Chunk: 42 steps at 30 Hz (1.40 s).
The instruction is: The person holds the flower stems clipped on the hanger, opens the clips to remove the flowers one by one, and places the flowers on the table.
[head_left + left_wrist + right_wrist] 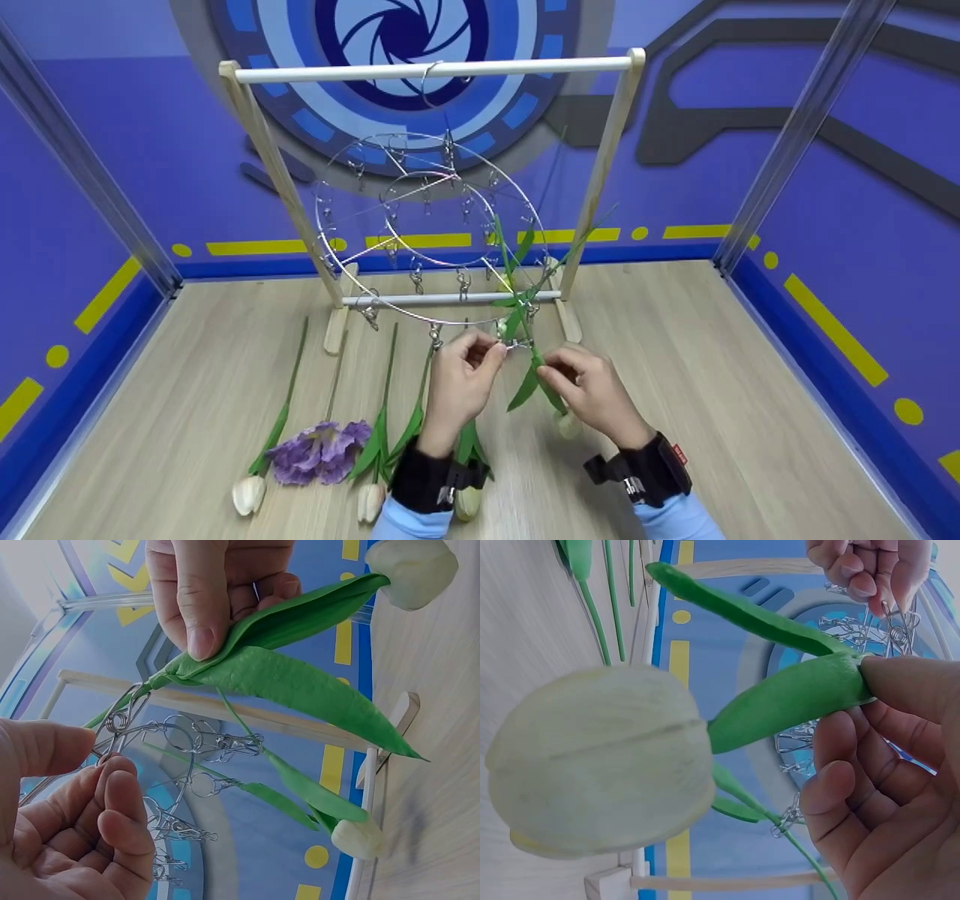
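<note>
My left hand (pixel 459 382) pinches a metal wire clip (pixel 116 721) at the near right edge of the round wire hanger (pixel 450 322). Between thumb and fingers, my right hand (pixel 592 382) holds the leafy green stem of a white artificial tulip (pixel 604 761). Its bud points down toward the table, and the stem runs up past the hanger's ring. In the left wrist view the clip's tip meets the stem; whether it bites on it I cannot tell. Another white tulip (pixel 358 838) hangs bud down from the hanger nearby.
A wooden rack (pixel 609 150) with a white top bar carries the hanger and its several dangling clips. On the table lie a white tulip (pixel 249 495), a purple flower (pixel 319 454) and further tulips, partly behind my left arm. Blue-purple panels enclose the table.
</note>
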Each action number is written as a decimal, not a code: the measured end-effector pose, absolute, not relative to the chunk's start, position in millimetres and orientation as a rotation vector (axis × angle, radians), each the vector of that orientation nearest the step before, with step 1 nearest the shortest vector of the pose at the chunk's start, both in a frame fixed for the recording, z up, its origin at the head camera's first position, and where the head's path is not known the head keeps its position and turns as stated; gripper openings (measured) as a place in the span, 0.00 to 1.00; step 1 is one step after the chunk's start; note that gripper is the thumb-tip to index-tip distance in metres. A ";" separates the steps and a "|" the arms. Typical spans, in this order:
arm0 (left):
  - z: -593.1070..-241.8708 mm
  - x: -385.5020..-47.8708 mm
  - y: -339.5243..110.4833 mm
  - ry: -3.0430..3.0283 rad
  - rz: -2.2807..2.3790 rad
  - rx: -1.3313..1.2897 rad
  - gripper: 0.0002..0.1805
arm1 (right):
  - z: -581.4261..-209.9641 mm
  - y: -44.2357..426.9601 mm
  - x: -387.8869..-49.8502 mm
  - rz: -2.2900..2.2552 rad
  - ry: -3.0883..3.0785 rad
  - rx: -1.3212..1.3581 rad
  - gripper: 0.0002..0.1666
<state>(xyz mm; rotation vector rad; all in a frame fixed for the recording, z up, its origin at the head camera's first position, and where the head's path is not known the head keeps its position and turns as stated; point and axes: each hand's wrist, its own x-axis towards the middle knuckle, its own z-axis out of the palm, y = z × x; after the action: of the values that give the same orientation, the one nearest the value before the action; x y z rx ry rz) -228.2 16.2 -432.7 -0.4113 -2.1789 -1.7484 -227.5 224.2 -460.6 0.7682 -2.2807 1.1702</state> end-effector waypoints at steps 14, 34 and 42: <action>-434.1 -228.3 17.0 -2.153 -1.753 -0.392 0.04 | -459.1 229.6 -227.9 1.170 -2.302 0.736 0.05; -435.2 -229.2 18.1 -2.152 -1.721 -0.354 0.04 | -457.9 235.4 -228.7 1.181 -2.330 0.717 0.03; -434.9 -229.4 19.7 -2.152 -1.721 -0.317 0.08 | -456.8 237.2 -228.2 1.188 -2.332 0.698 0.05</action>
<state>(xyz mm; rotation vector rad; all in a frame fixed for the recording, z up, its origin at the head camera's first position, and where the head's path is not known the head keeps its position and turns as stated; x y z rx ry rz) -229.4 19.7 -434.9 -0.3167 -2.1518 -1.7207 -228.2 237.2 -456.8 0.6977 -2.3325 1.1879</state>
